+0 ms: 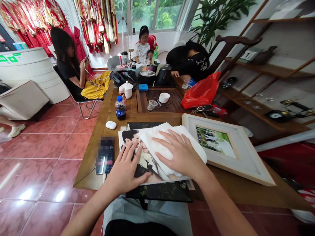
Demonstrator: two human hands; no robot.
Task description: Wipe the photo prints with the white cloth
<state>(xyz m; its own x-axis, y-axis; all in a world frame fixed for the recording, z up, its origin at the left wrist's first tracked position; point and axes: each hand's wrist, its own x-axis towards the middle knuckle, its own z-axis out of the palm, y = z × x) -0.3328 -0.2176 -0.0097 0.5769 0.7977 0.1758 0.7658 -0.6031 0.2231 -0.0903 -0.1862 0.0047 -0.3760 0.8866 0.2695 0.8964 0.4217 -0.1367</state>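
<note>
In front of me a large photo print (145,160) lies flat, showing a couple in partly covered view. My left hand (129,165) rests on its left side with fingers spread. Under my right hand (176,154) is a folded white cloth (155,136), pressed against the print's right part; the fingers are stretched out flat over it. A dark board with gold flecks (159,191) sits beneath the print and juts out toward me. To the right, a white picture frame (251,167) holding a smaller outdoor photo leans close to the cloth.
A phone (105,155), a white earbud case (111,125) and a dark drink bottle (120,108) stand along the table's left. Farther back are a red plastic bag (201,90), a tea tray (169,106) and a white bowl (164,97). Several people sit around the table; shelves rise at right.
</note>
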